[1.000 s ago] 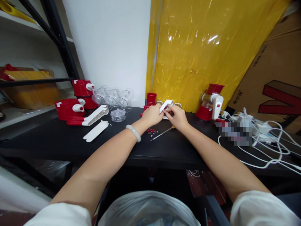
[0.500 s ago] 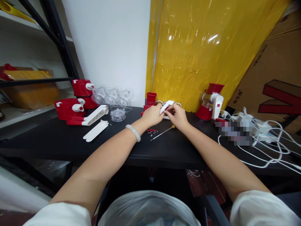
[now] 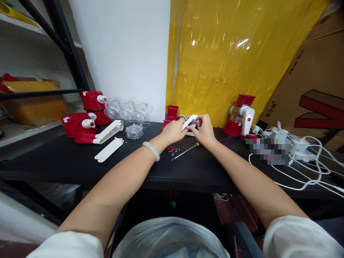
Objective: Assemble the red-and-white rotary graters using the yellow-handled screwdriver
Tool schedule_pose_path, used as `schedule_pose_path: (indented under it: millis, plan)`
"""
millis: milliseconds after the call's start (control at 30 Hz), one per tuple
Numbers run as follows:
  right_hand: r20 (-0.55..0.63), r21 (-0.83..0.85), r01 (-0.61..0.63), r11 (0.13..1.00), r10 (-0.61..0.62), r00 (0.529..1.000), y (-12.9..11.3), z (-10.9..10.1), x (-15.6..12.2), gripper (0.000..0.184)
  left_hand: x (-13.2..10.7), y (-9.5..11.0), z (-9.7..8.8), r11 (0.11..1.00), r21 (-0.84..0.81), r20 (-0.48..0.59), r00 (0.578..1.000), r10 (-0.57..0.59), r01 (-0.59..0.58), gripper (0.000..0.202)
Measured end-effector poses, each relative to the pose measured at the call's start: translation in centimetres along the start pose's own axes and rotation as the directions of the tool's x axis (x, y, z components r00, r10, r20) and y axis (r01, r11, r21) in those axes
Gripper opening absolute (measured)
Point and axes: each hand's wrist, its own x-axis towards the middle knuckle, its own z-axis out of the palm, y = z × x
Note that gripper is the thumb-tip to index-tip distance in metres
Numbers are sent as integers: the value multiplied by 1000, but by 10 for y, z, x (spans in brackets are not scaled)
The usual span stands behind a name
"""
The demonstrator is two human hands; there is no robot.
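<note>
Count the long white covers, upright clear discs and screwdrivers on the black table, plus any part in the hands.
Long white covers: 2
Upright clear discs: 3
Screwdriver: 1
White part held between left hand and right hand: 1
Total: 7

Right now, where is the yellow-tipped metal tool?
In the head view the tool lies on the black table, just nearer than the left hand and right hand holding a white part, beside a small red piece.
</note>
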Motion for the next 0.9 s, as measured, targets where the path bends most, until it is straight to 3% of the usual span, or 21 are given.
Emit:
schedule_pose_path:
  millis: [333,600,900]
  plan:
    - [-98,-25,31,999,-34,995,3,-1,0,75,2,-9,-3,980,-182,48,995,86,-76,28]
    - [-12,179,40,983,-39,999,12,3,-3,66,6,-14,7,867,-494,53,993,104,-65,29]
    - [11,244,51,968,-55,998,5,1,-2,75,4,-8,7,778,-628,77,992,100,-29,27]
